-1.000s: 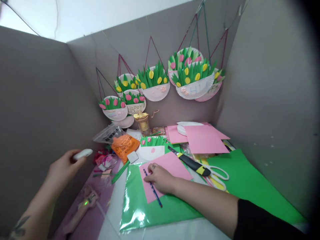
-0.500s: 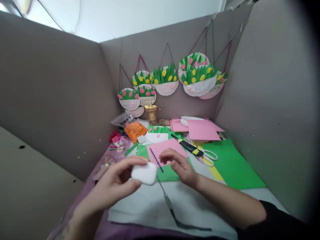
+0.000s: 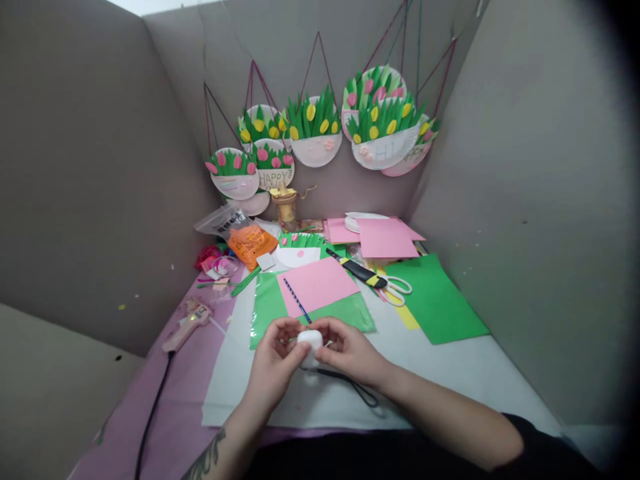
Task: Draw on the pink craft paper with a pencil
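Observation:
Between my two hands is a small white rounded case (image 3: 311, 343), like an earbud case, with a dark strap (image 3: 350, 381) trailing from it to the right. My left hand (image 3: 277, 357) grips its left side with thumb and fingers. On the other side my right hand (image 3: 353, 350) also has its thumb and curled fingers on the case. Just beyond the fingertips a dark patterned pencil (image 3: 297, 301) lies across a pink paper sheet (image 3: 325, 283), which rests on green sheets in a clear sleeve (image 3: 343, 315).
Scissors (image 3: 397, 290) and a black-yellow utility knife (image 3: 356, 268) lie right of the pink sheet. A corded glue gun (image 3: 189, 327) rests at left. Green paper (image 3: 440, 300), an orange packet (image 3: 251, 244) and stacked pink sheets (image 3: 390, 238) stand around. Paper-plate flower baskets (image 3: 317, 148) hang behind.
My right hand has come over to the white case and taken hold of it too. The case has turned upright and moved slightly right. The view has tilted downward.

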`<move>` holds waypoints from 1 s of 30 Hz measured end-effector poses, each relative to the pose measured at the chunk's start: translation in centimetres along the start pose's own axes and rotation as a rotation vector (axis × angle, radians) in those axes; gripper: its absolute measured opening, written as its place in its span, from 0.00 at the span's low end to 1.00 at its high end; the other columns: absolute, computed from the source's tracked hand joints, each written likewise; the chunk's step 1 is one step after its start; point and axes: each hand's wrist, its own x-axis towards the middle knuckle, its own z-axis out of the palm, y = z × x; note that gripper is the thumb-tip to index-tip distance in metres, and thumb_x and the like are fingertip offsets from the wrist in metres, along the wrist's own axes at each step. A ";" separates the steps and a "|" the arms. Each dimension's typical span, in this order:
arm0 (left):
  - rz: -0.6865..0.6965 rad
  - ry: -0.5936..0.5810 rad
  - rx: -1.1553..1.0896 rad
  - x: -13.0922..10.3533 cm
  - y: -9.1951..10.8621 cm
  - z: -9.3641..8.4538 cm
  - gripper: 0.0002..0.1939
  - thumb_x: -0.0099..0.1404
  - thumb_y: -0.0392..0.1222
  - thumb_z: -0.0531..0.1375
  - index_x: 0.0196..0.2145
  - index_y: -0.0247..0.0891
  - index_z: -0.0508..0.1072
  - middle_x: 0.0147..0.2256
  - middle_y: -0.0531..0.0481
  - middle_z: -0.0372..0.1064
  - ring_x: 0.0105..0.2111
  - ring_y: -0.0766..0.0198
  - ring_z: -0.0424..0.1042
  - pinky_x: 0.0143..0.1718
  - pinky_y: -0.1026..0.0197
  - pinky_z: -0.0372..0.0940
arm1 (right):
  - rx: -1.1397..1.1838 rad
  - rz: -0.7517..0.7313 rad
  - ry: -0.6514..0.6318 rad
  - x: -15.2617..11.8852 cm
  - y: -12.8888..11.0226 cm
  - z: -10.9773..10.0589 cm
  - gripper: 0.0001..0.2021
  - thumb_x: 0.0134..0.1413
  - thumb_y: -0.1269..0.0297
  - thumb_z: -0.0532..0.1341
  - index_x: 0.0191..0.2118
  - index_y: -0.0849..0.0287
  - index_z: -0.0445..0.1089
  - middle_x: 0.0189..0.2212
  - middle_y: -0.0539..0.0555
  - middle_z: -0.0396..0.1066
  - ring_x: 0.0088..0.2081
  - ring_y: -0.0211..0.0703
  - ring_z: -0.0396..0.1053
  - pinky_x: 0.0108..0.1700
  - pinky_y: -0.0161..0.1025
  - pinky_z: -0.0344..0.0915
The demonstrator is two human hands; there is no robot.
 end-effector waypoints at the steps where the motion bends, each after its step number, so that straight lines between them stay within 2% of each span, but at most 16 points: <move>1: 0.004 -0.010 0.021 0.1 -0.1 -0.1 0.17 0.51 0.43 0.65 0.38 0.37 0.68 0.37 0.47 0.69 0.39 0.60 0.69 0.40 0.60 0.65 | 0.014 0.007 0.006 0.0 0.0 0.1 0.16 0.47 0.62 0.63 0.43 0.58 0.65 0.36 0.53 0.69 0.36 0.38 0.67 0.35 0.35 0.65; 6: -0.061 -0.227 0.167 0.1 -0.5 -0.4 0.17 0.54 0.43 0.63 0.41 0.36 0.69 0.40 0.45 0.68 0.39 0.59 0.68 0.38 0.60 0.66 | -0.069 0.001 0.082 0.2 -0.4 -0.1 0.16 0.45 0.66 0.63 0.43 0.58 0.63 0.34 0.52 0.69 0.35 0.38 0.67 0.36 0.36 0.65; 9: -0.059 -0.262 0.103 -0.3 -0.6 -0.3 0.19 0.55 0.42 0.62 0.45 0.37 0.66 0.41 0.45 0.67 0.39 0.60 0.68 0.37 0.61 0.65 | -0.081 0.006 0.067 0.4 -1.0 -0.7 0.17 0.47 0.66 0.61 0.45 0.58 0.62 0.33 0.52 0.69 0.33 0.37 0.68 0.35 0.36 0.65; 12: -0.036 -0.217 0.017 -0.8 -0.6 -0.1 0.24 0.55 0.42 0.63 0.48 0.38 0.62 0.38 0.47 0.67 0.37 0.62 0.68 0.37 0.61 0.64 | -0.126 -0.084 0.156 0.4 -1.4 -1.4 0.14 0.52 0.65 0.58 0.45 0.57 0.62 0.35 0.53 0.69 0.36 0.39 0.68 0.38 0.38 0.66; 15: 0.013 -0.120 -0.029 -1.0 -0.5 0.0 0.25 0.55 0.42 0.62 0.49 0.39 0.60 0.39 0.48 0.67 0.38 0.62 0.68 0.38 0.61 0.63 | -0.367 -0.317 0.284 -0.2 -1.8 -1.7 0.07 0.52 0.65 0.59 0.38 0.57 0.68 0.35 0.54 0.67 0.39 0.41 0.66 0.42 0.40 0.64; 17: 0.047 -0.080 -0.047 -1.1 -0.5 0.0 0.25 0.56 0.41 0.62 0.49 0.40 0.59 0.41 0.47 0.66 0.40 0.61 0.67 0.40 0.60 0.63 | -0.542 -0.451 0.263 -0.8 -2.0 -1.6 0.06 0.51 0.66 0.60 0.37 0.56 0.71 0.35 0.54 0.65 0.40 0.43 0.64 0.43 0.42 0.64; 19: 0.060 -0.074 -0.062 -1.2 -0.6 0.0 0.26 0.56 0.40 0.62 0.50 0.40 0.57 0.41 0.47 0.65 0.41 0.61 0.67 0.41 0.60 0.63 | -0.661 -0.512 0.217 -1.4 -2.0 -1.2 0.11 0.50 0.67 0.61 0.42 0.54 0.71 0.36 0.55 0.64 0.41 0.44 0.63 0.43 0.43 0.64; 22: 0.105 -0.013 -0.053 -1.5 -1.0 0.1 0.24 0.54 0.39 0.63 0.46 0.41 0.58 0.39 0.50 0.64 0.38 0.63 0.67 0.38 0.61 0.63 | -0.735 -0.524 0.218 -1.7 -1.6 -0.6 0.16 0.50 0.67 0.61 0.47 0.52 0.69 0.38 0.56 0.64 0.42 0.45 0.63 0.44 0.44 0.64; 25: 0.189 0.090 -0.034 -1.8 -1.5 0.5 0.20 0.52 0.38 0.65 0.39 0.40 0.58 0.38 0.51 0.62 0.37 0.64 0.67 0.37 0.63 0.63 | -0.676 -0.495 0.225 -1.8 -1.2 -0.1 0.13 0.50 0.68 0.60 0.44 0.53 0.69 0.42 0.57 0.64 0.45 0.46 0.63 0.46 0.45 0.63; 28: 0.208 0.069 -0.010 -2.1 -2.0 0.7 0.17 0.54 0.38 0.63 0.37 0.40 0.59 0.37 0.51 0.63 0.36 0.65 0.67 0.36 0.63 0.64 | -0.558 -0.449 0.201 -1.8 -1.0 0.3 0.09 0.50 0.69 0.59 0.39 0.55 0.68 0.43 0.57 0.65 0.47 0.46 0.64 0.47 0.44 0.64; 30: 0.194 0.024 0.059 -2.2 -2.2 0.5 0.14 0.57 0.39 0.61 0.39 0.40 0.61 0.36 0.50 0.64 0.34 0.65 0.67 0.34 0.64 0.64 | -0.504 -0.418 0.206 -1.8 -0.8 0.5 0.08 0.50 0.71 0.59 0.38 0.56 0.67 0.42 0.57 0.65 0.46 0.44 0.65 0.45 0.41 0.65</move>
